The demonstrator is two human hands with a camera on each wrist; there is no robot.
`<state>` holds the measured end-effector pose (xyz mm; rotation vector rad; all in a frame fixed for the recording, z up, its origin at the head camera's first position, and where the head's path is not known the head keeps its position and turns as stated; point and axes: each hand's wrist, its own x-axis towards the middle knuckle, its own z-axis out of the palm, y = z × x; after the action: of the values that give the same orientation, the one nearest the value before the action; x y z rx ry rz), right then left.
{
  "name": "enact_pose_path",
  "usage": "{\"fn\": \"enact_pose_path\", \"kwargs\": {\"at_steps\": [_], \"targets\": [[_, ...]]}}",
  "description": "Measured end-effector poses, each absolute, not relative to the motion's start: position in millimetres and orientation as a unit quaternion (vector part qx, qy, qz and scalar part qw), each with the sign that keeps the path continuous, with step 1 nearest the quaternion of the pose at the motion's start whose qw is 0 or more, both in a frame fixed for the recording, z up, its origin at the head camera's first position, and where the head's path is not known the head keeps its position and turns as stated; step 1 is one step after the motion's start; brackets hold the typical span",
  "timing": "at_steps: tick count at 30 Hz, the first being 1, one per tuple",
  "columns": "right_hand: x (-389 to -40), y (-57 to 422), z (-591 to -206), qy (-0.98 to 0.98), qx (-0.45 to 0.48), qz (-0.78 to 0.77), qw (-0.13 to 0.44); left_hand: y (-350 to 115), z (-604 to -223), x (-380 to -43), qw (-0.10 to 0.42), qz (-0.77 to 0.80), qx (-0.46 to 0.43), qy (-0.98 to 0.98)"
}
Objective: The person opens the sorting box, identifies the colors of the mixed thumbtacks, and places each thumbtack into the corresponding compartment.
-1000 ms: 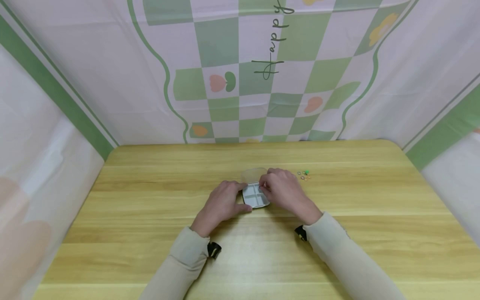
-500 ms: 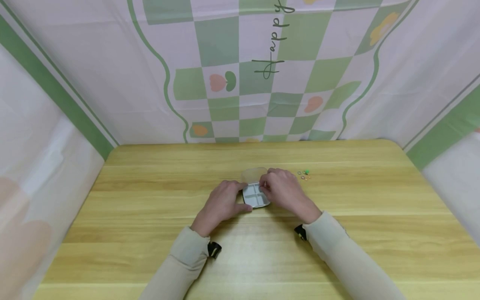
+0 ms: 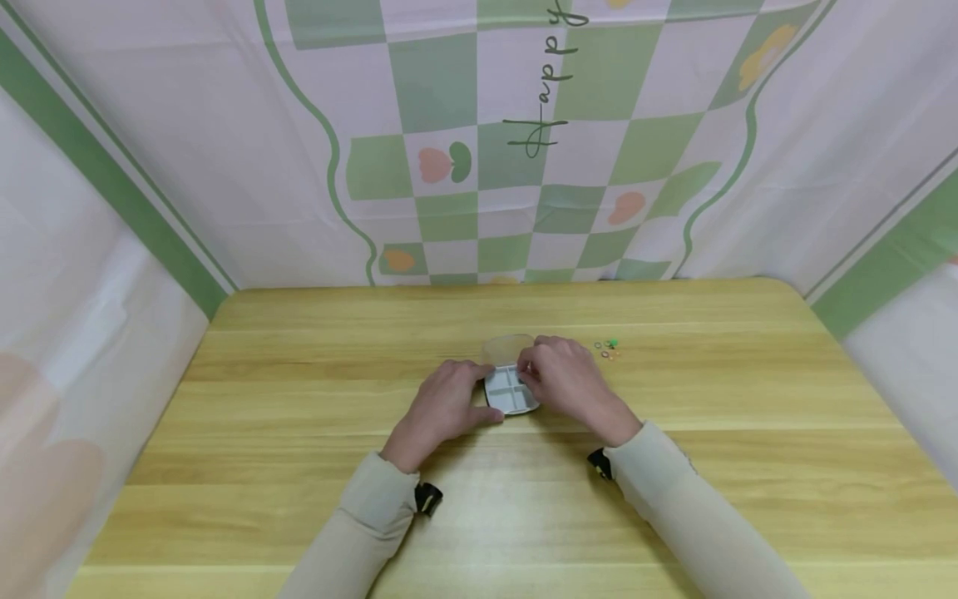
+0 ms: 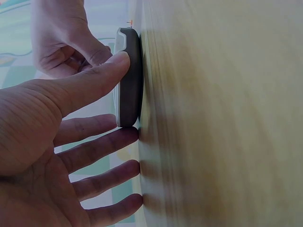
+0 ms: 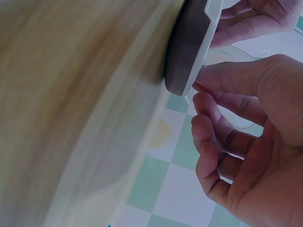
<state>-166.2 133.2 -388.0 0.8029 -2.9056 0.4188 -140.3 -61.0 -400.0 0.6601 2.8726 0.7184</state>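
Note:
A small pill box (image 3: 501,403) with a dark base and several white compartments lies on the table, its clear lid (image 3: 503,349) tipped back on the far side. My left hand (image 3: 443,403) holds it at the left, thumb on the near edge and index finger at the far edge. In the left wrist view, the thumb presses the dark side of the pill box (image 4: 131,85), the other fingers spread. My right hand (image 3: 569,378) is over the right compartments, thumb and index finger together at the rim; whether something is between them is hidden.
Right of my right hand lie several tiny rings (image 3: 604,355) in different colours and a small green piece (image 3: 614,343). The wooden table (image 3: 299,333) ends at a patterned curtain (image 3: 509,208) behind it.

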Motion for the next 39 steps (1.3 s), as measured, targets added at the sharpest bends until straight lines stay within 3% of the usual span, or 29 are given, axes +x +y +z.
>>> {"fn": "enact_pose_path", "kwargs": {"at_steps": [39], "targets": [[-163,159,-378,-0.956,0.245,0.143,0.08,-61,-400,-141,0.057,0.24,0.212,0.946]]}}
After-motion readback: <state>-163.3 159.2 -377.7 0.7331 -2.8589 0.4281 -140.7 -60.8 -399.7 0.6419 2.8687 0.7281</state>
